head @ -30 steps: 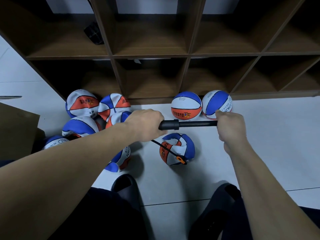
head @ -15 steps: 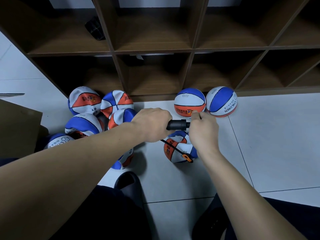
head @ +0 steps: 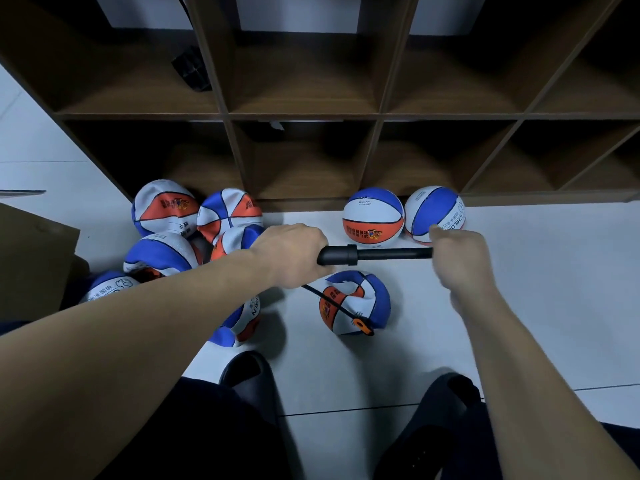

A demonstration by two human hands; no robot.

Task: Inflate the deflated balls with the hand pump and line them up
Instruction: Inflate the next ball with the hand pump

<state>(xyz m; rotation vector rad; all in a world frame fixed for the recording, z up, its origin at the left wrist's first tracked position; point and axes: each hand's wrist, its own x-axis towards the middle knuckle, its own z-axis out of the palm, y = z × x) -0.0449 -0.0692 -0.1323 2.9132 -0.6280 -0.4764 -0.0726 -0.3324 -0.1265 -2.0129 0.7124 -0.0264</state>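
Pump (head: 374, 254) lies level — left-right, rod toward right hand (head: 457, 254)

Dim, cool light from above; soft shadows pool under the balls (head: 353, 303). Shelf (head: 311, 116) cubbies sink into dark. Wide-angle bending at the edges, right hand (head: 457, 251) slightly blurred.
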